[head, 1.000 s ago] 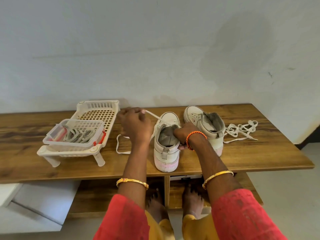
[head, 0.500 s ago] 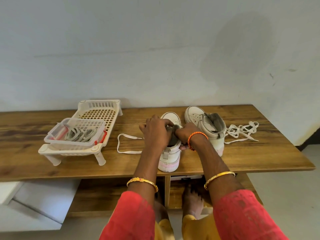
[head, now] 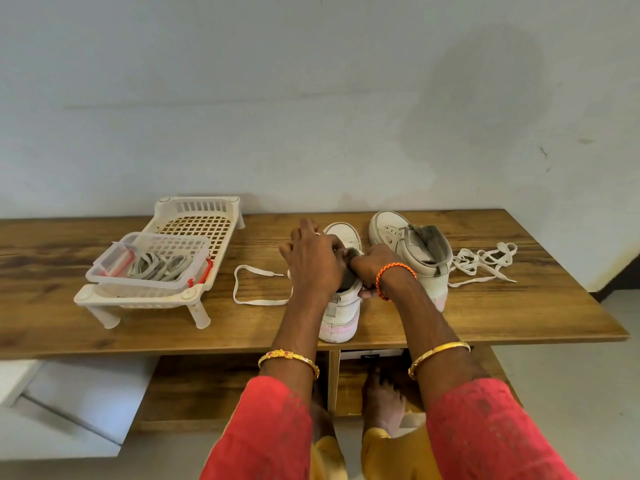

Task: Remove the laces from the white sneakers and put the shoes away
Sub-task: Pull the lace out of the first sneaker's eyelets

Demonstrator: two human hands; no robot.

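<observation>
A pale, stained wall backs a long wooden table (head: 485,306) that runs across the view; below its front edge sit a lower wooden shelf and the person's bare feet on a light floor.

Near the middle of the table stands the near sneaker (head: 341,318), heel toward the viewer, toe pointing to 12 o'clock; both hands meet over its opening. The left hand (head: 317,265) lies over the top of the shoe from 9 o'clock, fingers curled down over the collar and tongue; whether they pinch lace or only shoe cannot be told, the fingertips being hidden. The right hand (head: 372,266), with an orange thread band at the wrist, grips the collar from 3 o'clock, thumb against the side of the shoe. A loose lace (head: 254,284) trails from under the left hand toward 9 o'clock and lies in a loop flat on the wood.

At 2 o'clock from the near sneaker, just beside it, the second sneaker (head: 412,258) stands unlaced, tongue pulled up; at 3 o'clock from that one a removed lace (head: 485,263) lies in a tangled heap, touching its heel end.

Well apart at 9 o'clock stands a white plastic rack (head: 194,220) on short legs; a clear tub (head: 149,265) of grey bands rests on its near end.

Gold bangles and red sleeves show on both forearms.
</observation>
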